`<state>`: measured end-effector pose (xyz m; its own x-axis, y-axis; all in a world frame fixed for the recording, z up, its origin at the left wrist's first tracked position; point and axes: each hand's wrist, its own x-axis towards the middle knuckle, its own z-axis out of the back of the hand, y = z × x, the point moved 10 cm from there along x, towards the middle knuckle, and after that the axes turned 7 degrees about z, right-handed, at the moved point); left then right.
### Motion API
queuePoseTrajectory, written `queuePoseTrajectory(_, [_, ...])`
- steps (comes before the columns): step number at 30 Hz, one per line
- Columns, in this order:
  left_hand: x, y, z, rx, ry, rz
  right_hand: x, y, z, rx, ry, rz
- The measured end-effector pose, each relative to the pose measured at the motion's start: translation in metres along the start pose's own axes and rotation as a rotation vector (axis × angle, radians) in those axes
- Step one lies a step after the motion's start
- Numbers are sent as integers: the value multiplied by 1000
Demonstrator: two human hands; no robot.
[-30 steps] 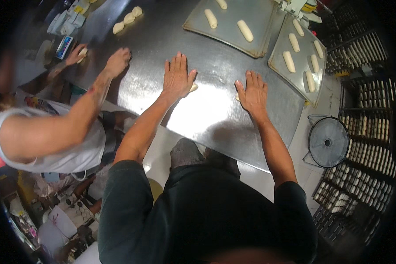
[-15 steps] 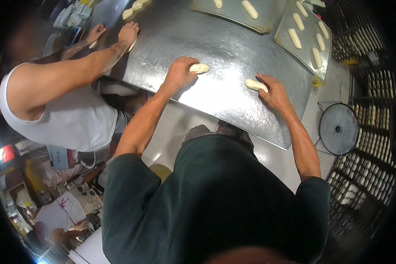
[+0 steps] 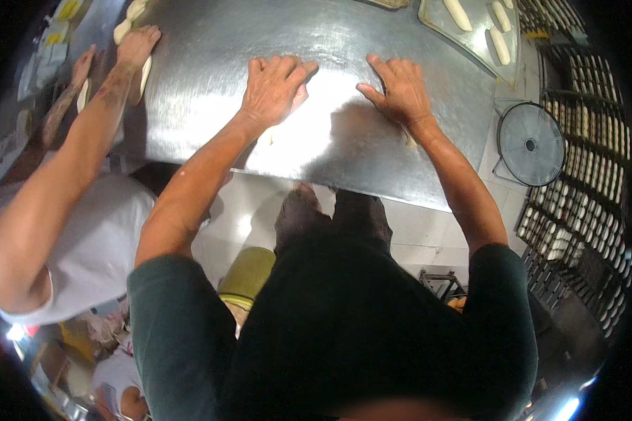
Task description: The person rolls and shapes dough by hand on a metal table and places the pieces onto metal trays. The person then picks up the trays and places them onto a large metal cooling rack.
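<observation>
My left hand (image 3: 277, 90) lies palm down on the metal table (image 3: 211, 91), its fingers stretched forward. A small end of a dough piece (image 3: 269, 136) shows at the heel of that hand; the rest is hidden under it. My right hand (image 3: 399, 91) is also palm down on the table, thumb spread toward the left. By its wrist peeks the end of another dough piece (image 3: 409, 139), mostly covered. Both hands press over the dough without gripping it.
At left, a co-worker's hands (image 3: 137, 45) rest over dough strips (image 3: 145, 76), near more dough (image 3: 122, 30). A tray (image 3: 462, 48) with dough rolls (image 3: 499, 46) sits at far right. A round fan (image 3: 530, 144), loaded racks (image 3: 588, 137) and a greenish bin (image 3: 248, 274) stand around the table.
Both hands have gone from holding dough pieces in their fingers to lying flat over them on the table. The hands are closer together. The view has shifted, and the co-worker appears farther left.
</observation>
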<state>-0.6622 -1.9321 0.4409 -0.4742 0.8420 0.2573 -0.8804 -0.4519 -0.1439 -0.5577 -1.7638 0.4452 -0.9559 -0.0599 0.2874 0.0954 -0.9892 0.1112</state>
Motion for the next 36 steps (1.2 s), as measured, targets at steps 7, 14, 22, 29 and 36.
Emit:
queuePoseTrajectory(7, [2, 11, -1, -67, 33, 48, 9, -15, -18, 47, 127, -180])
queuePoseTrajectory(14, [-30, 8, -5, -33, 64, 40, -8, -4, 1, 11, 9, -86])
queuePoseTrajectory(22, [-49, -7, 21, -54, -44, -11, -44, 17, 13, -64, -21, -42])
queuePoseTrajectory(29, [-3, 28, 32, -221, 95, -18, -10, -23, 28, 89, 57, -131])
queuePoseTrajectory(36, [48, 20, 13, -45, -91, -62, 4, -65, 16, -68, -165, -25])
